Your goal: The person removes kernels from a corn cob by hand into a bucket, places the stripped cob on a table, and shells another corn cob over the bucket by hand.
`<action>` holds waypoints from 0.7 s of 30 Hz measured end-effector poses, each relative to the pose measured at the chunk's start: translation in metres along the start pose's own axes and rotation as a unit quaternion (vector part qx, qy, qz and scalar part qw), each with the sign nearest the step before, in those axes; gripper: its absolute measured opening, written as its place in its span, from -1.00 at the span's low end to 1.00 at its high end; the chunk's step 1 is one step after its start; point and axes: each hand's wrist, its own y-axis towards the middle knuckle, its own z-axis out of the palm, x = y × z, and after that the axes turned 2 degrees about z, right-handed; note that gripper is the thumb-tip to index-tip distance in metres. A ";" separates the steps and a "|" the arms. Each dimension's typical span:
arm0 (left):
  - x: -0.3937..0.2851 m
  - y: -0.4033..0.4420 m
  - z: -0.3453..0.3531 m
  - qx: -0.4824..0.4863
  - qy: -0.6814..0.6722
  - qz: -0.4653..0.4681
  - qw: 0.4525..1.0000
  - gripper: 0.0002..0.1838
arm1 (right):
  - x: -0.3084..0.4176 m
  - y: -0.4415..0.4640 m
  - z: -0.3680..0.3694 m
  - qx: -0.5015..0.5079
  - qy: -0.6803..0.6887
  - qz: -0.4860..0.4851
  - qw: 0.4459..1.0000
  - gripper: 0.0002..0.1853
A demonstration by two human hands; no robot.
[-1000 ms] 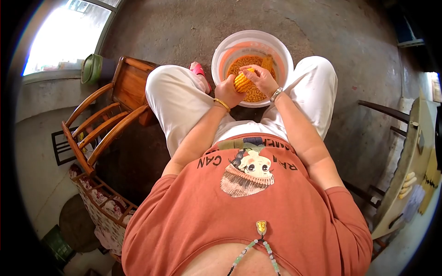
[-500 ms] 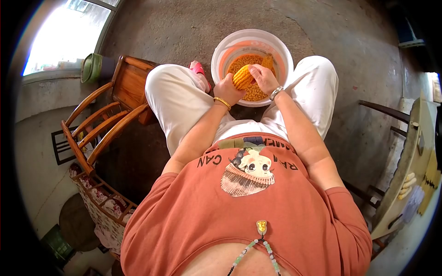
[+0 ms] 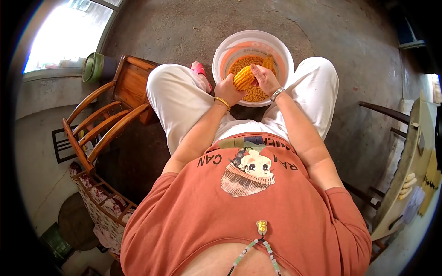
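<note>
Over the white bucket (image 3: 223, 46), an ear of dried corn (image 3: 242, 78) is held between my two hands. My left hand (image 3: 229, 88) is closed around its near-left end. At the other end, my right hand (image 3: 267, 80) presses its thumb and fingers against the cob, gripping it. Loose yellow kernels (image 3: 254, 95) cover the bottom of the bucket. Another corn ear (image 3: 268, 63) stands partly seen inside by the right wall. The undersides of my fingers are hidden.
The bucket stands on the concrete floor (image 3: 184, 32) between my knees. A wooden chair (image 3: 133, 85) is at left, with green and grey containers (image 3: 93, 67) beyond it. On the right is a table (image 3: 403, 161) with gloves (image 3: 408, 186) on it.
My right thumb and fingers have shifted slightly on the corn ear, with the thumb now more upright at its end. My left hand keeps its grip. The view has moved slightly.
</note>
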 end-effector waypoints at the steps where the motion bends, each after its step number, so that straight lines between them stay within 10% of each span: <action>1: 0.000 0.000 0.000 0.001 0.000 -0.001 1.000 -0.50 | -0.001 0.001 0.000 0.002 -0.001 0.012 1.000 -0.38; 21: 0.003 -0.001 0.003 -0.016 -0.019 0.016 1.000 -0.53 | 0.005 -0.003 -0.002 0.027 0.123 0.071 0.989 -0.50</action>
